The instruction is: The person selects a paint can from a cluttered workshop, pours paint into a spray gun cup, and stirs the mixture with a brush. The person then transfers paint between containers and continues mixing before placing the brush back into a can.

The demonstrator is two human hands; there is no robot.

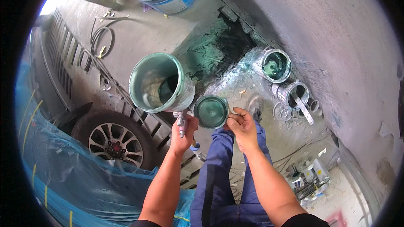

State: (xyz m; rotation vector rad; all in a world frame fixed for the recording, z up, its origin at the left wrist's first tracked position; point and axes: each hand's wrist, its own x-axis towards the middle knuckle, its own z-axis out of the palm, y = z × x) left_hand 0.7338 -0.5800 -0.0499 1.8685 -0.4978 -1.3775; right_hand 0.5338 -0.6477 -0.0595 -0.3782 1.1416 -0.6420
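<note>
My left hand [183, 133] is closed around a metal spray gun [181, 120], with a blue hose fitting [194, 146] showing below the fist. Directly above the gun is a wide open paint cup [187, 90], its rim and inside coated in green paint; it appears joined to the gun, though the joint is partly hidden. Beside it, my right hand [243, 127] pinches the edge of a round green-coated lid [211, 112] between thumb and fingers. The lid is apart from the cup's mouth, its face turned up.
On the right floor stand a can of green paint [275, 65] and another can [290, 92] with a stir stick [304, 109]. A blue-white bucket [176, 0] is at the back. Left are a wheel [115, 141], blue plastic sheeting [92, 185] and a coiled hose [103, 38].
</note>
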